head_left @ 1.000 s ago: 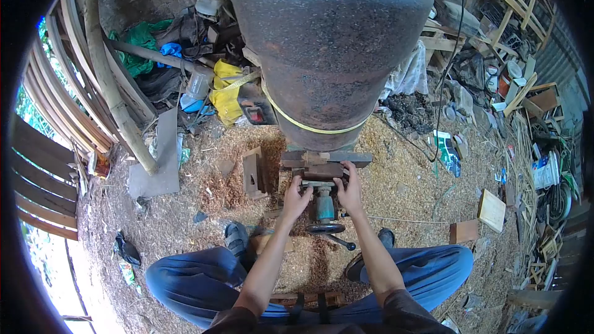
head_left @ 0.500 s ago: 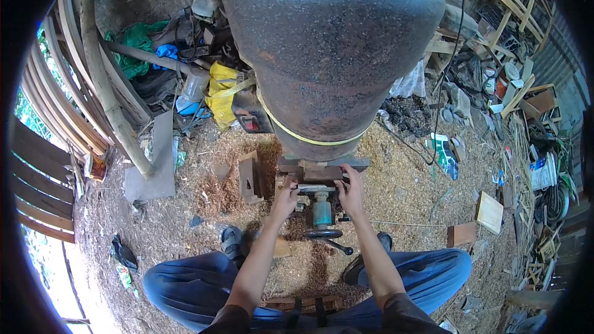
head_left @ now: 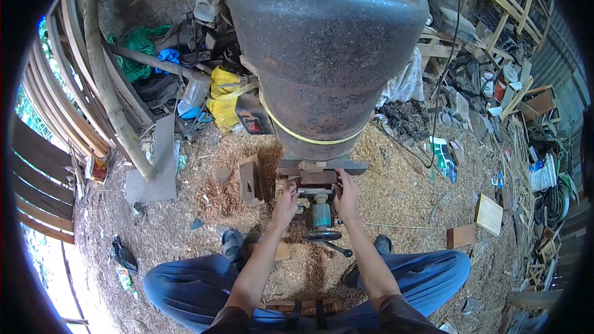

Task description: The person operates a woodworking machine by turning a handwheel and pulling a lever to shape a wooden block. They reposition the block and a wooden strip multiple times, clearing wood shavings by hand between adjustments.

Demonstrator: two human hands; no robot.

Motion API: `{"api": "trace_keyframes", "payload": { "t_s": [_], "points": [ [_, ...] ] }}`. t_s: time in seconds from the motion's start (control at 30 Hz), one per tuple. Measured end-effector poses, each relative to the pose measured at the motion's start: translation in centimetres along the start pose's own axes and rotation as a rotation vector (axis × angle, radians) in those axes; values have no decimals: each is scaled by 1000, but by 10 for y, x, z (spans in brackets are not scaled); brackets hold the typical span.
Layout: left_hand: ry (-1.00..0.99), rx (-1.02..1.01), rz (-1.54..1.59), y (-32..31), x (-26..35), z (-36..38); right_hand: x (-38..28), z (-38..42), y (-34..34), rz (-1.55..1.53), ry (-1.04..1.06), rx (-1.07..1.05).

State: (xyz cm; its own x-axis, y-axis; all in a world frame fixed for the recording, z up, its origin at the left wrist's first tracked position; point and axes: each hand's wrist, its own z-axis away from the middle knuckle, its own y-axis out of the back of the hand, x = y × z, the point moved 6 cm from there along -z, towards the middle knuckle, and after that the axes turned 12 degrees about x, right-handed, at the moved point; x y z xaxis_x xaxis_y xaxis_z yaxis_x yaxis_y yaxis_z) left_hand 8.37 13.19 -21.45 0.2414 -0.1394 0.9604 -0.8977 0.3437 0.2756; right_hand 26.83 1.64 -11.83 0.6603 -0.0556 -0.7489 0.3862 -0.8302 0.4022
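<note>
A large dark, rusty machine (head_left: 322, 55) with a yellow band near its base fills the upper middle. Below it a reddish-brown wooden block (head_left: 318, 178) lies in the green vise (head_left: 321, 213), against a dark crossbar (head_left: 354, 165). My left hand (head_left: 286, 203) is at the left end of the block and vise jaw, fingers curled against it. At the right end, my right hand (head_left: 345, 193) has its thumb and fingers round the block's edge. Both sets of fingertips are partly hidden at the block. The vise's handwheel (head_left: 322, 235) sits between my forearms.
A slotted wooden block (head_left: 250, 180) stands on the shavings to the left. Two wood blocks (head_left: 461, 236) (head_left: 489, 214) lie at right. Poles (head_left: 111, 93) lean at left, and a black cable (head_left: 435, 117) hangs right of the machine. Scrap piles line both sides.
The view has tilted slightly. My right hand has moved a little left and its fingers have closed in on the block's right end. My left hand has shifted slightly.
</note>
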Motion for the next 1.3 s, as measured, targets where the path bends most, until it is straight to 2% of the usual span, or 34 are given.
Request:
{"api": "trace_keyframes", "payload": {
  "t_s": [0.03,0.1,0.17,0.27,0.3,0.37,0.43,0.47,0.5,0.53,0.57,0.67,0.73,0.87,0.93,1.07,1.13,1.3],
  "points": [
    [8,0,-3,-2,-5,2,-2,-1,1,-27,-43,-29],
    [-134,24,-2,-4,2,2,-1,-3,2,-36,-86,-86],
    [-123,52,21,-6,7,3,5,-5,0,-52,-118,-164],
    [-89,83,-22,-4,13,5,12,2,-7,8,-146,-172],
    [-122,111,-26,0,19,3,7,-1,-4,6,-143,-172],
    [-163,133,-35,6,29,0,-4,-6,4,207,-39,-203],
    [171,13,-211,18,60,3,-9,-14,13,236,-63,-119],
    [171,16,-213,17,56,1,-8,-18,19,269,-88,-46],
    [-161,193,-319,23,74,-3,-7,-22,19,269,-90,-49],
    [-498,366,-420,27,91,2,-11,-27,18,386,29,-61],
    [-499,364,-420,25,89,2,-16,-31,18,503,149,-70],
    [-530,387,-522,22,104,-11,4,-35,3,509,226,-176],
    [-693,289,-649,11,93,-22,9,-41,1,484,210,-216],
    [-610,194,-661,13,100,-38,12,-45,0,410,143,-273],
    [-515,135,-823,12,97,-45,15,-45,0,388,157,-274],
    [-513,63,-778,20,105,-50,16,-46,1,371,187,-308],
    [-614,53,-722,24,111,-47,16,-45,3,355,200,-297],
    [-530,-38,-824,18,104,-59,16,-51,2,351,176,-336]
  ]
}}
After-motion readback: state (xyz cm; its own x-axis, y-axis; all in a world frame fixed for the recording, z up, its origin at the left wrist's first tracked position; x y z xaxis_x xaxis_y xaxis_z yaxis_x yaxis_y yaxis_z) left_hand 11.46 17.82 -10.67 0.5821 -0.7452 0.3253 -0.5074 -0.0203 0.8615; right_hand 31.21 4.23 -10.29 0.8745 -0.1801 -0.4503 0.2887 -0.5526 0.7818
